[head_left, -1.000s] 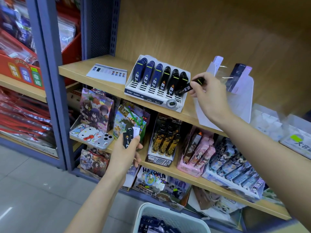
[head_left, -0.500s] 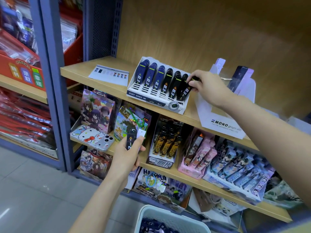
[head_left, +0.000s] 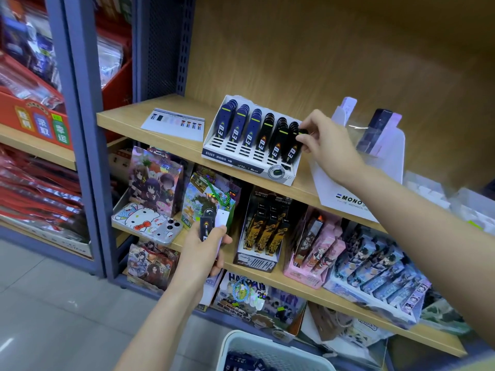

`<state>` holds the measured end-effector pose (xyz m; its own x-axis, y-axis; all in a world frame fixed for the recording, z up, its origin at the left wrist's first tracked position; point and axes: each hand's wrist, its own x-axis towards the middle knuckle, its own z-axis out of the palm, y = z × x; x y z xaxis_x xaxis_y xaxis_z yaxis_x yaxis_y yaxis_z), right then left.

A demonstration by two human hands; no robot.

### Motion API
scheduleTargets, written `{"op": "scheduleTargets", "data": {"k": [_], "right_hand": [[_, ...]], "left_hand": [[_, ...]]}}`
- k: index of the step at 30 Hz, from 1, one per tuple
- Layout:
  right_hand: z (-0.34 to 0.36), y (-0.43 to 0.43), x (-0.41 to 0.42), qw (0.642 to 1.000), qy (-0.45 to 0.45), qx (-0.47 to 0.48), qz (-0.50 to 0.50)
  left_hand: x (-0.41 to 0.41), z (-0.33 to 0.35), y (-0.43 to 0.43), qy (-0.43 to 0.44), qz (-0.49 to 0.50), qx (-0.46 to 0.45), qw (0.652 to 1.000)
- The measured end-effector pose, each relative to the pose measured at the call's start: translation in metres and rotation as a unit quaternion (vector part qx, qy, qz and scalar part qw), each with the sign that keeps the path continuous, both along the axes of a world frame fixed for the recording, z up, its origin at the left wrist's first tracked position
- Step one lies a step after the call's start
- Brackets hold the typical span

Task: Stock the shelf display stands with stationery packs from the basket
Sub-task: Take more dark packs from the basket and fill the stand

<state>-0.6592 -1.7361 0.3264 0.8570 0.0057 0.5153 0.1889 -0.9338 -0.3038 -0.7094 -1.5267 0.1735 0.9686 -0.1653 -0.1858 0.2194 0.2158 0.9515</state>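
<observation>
Up top, the right hand [head_left: 325,145] pinches a slim black pack [head_left: 302,132] in the white cardboard stand [head_left: 241,162] (rightmost row). The left hand [head_left: 203,253] grips two flat spare packs [head_left: 207,226].

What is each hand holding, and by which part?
Left hand grips packs by their lower ends; right hand pinches the top of a black pack in the stand.

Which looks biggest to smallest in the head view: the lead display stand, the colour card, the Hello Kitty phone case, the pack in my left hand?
1. lead display stand
2. colour card and Hello Kitty phone case: look alike; case is nearer, so unranked
3. pack in left hand
</observation>
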Motion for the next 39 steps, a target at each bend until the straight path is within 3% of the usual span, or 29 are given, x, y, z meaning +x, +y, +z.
{"op": "scheduleTargets", "data": {"k": [7, 13, 22, 25, 28, 32, 35, 39], "right_hand": [[0.001, -0.005, 0.002, 0.997, -0.046, -0.058, 0.008], [0.01, 0.0, 0.006, 1.0, -0.012, 0.017, -0.002], [-0.008, 0.007, -0.014, 0.974, -0.087, -0.199, -0.058], [-0.028, 0.026, -0.038, 0.993, -0.085, -0.083, -0.023], [-0.057, 0.049, -0.061, 0.996, 0.075, 0.038, 0.023], [-0.092, 0.06, -0.071, 0.956, 0.242, 0.149, 0.068], [-0.094, 0.06, -0.075, 0.943, 0.242, 0.217, 0.077], [-0.09, 0.059, -0.085, 0.949, 0.155, 0.254, 0.102]], "left_hand": [[-0.001, 0.0, -0.002, -0.022, -0.006, -0.017, 1.0], [-0.004, 0.002, -0.003, -0.031, -0.016, -0.01, 0.999], [-0.003, -0.002, -0.003, -0.013, -0.005, 0.001, 1.0], [-0.003, -0.003, -0.003, -0.023, -0.014, -0.001, 1.0], [-0.004, -0.003, -0.004, -0.035, -0.048, 0.007, 0.998], [-0.013, 0.0, -0.006, -0.081, -0.094, 0.034, 0.992], [-0.018, -0.001, -0.007, -0.068, -0.079, 0.044, 0.994], [-0.012, -0.005, -0.005, 0.009, -0.023, -0.01, 1.0]]}}
